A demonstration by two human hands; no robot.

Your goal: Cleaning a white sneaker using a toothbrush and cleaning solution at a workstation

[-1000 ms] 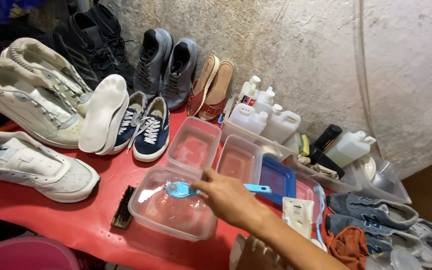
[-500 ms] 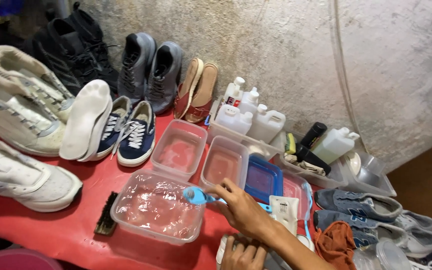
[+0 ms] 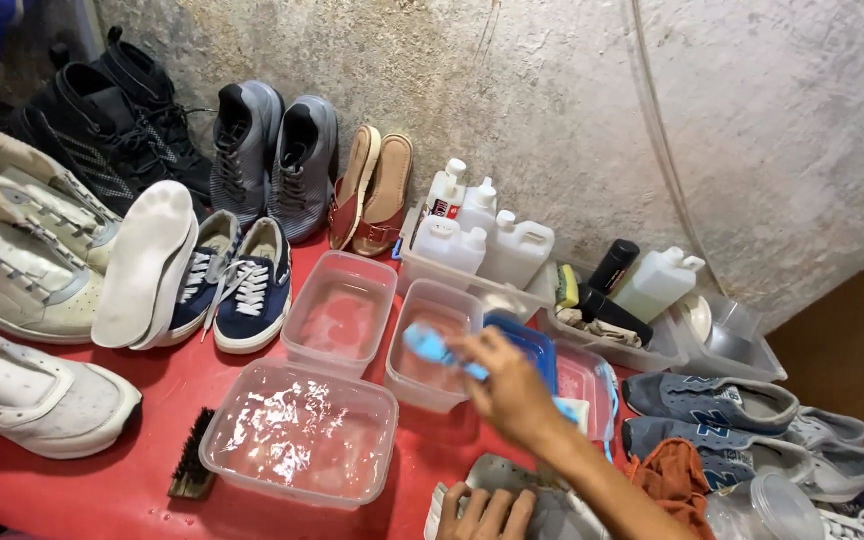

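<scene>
The fingers of the right hand [image 3: 512, 390] are clamped on the handle of a light-blue brush [image 3: 437, 350], whose blurred head sticks out to their left, in the air above the smaller clear tub [image 3: 432, 350] that sits just under them. Nearer the person, at the bottom edge, the left hand [image 3: 487, 512] rests with its fingers curled down onto a grey shoe [image 3: 532, 495]; whether they grip it or only press on it I cannot tell. To the left of the brush head and lower lies the large clear tub [image 3: 297, 440] full of rippling water, with a dark bristle brush [image 3: 192, 465] lying against its far side on the red desk [image 3: 122, 490]. Beyond the fingers stand white plastic bottles [image 3: 482, 240] along the wall. The risk, as I judge it, is spatter: a wet brush head swung quickly over the tubs could fling drops onto the navy sneakers [image 3: 242, 285], or clip a tub's rim and slop water across the desk.
</scene>
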